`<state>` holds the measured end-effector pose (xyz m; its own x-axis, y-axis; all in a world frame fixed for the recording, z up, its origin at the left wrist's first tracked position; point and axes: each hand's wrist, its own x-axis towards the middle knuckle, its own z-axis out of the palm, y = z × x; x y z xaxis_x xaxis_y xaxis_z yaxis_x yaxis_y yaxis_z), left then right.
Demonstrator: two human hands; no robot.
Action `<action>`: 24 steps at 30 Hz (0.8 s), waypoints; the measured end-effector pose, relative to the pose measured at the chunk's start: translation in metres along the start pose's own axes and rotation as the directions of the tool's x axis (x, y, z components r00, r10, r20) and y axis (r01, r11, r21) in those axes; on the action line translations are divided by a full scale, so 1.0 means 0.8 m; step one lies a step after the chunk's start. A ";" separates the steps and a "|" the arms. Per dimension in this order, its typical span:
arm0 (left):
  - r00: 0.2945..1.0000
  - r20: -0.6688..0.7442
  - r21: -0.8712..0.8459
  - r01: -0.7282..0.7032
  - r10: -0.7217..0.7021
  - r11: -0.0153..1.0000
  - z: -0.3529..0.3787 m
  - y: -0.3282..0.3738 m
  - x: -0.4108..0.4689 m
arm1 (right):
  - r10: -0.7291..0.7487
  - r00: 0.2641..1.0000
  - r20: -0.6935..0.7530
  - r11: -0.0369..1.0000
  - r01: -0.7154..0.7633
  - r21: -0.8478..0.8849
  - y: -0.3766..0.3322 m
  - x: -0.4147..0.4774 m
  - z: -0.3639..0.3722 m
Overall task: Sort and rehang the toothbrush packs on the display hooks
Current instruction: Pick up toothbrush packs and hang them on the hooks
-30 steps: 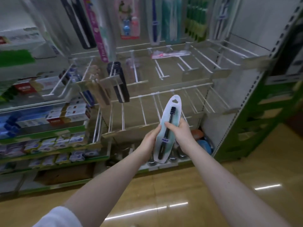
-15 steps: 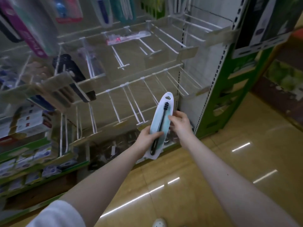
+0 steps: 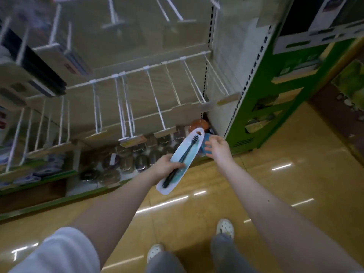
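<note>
Your left hand (image 3: 167, 166) grips the toothbrush pack (image 3: 186, 153) at its lower half, thumb across the dark handle. The pack is tilted, hang hole up and to the right, held in the air below the white display hooks (image 3: 155, 99). Your right hand (image 3: 217, 147) is just beside the pack's top end, not touching it, fingers relaxed and holding nothing.
</note>
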<state>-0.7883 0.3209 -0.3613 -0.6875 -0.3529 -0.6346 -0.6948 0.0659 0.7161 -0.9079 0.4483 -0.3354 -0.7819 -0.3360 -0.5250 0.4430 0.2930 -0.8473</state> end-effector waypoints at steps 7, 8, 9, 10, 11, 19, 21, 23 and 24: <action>0.960 -0.209 -0.200 0.146 -0.188 0.969 0.054 -0.017 0.089 | 0.025 0.996 0.086 0.984 -0.009 -0.178 0.053 0.115 -0.029; 0.953 -0.222 -0.235 0.151 -0.204 0.960 0.060 -0.021 0.109 | 0.032 0.996 0.087 0.981 -0.014 -0.194 0.064 0.137 -0.030; 0.950 -0.227 -0.266 0.151 -0.214 0.952 0.066 -0.025 0.129 | 0.028 0.996 0.086 0.978 -0.009 -0.207 0.074 0.158 -0.029; 0.949 -0.228 -0.289 0.147 -0.218 0.946 0.069 -0.027 0.147 | 0.021 0.996 0.089 0.974 -0.001 -0.225 0.083 0.179 -0.027; 0.946 -0.232 -0.325 0.145 -0.228 0.935 0.073 -0.032 0.169 | 0.014 0.996 0.085 0.971 0.007 -0.241 0.094 0.200 -0.022; 0.919 -0.293 -0.466 0.103 -0.263 0.879 0.107 -0.094 0.342 | -0.054 0.994 0.092 0.937 0.082 -0.339 0.209 0.363 0.006; 0.926 -0.295 -0.484 0.067 -0.235 0.872 0.114 -0.110 0.381 | -0.072 0.994 0.077 0.904 0.097 -0.417 0.237 0.401 0.008; 0.935 -0.293 -0.513 0.023 -0.200 0.858 0.124 -0.126 0.422 | -0.093 0.993 0.076 0.849 0.119 -0.515 0.268 0.438 0.011; 0.936 -0.298 -0.510 0.009 -0.187 0.860 0.127 -0.132 0.436 | -0.110 0.991 0.073 0.817 0.132 -0.561 0.278 0.451 0.011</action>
<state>-0.9763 0.2858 -0.6878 -0.4511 -0.6208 -0.6412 -0.4964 -0.4225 0.7584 -1.0874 0.3844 -0.7141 -0.7916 -0.4310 -0.4331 0.0123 0.6974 -0.7166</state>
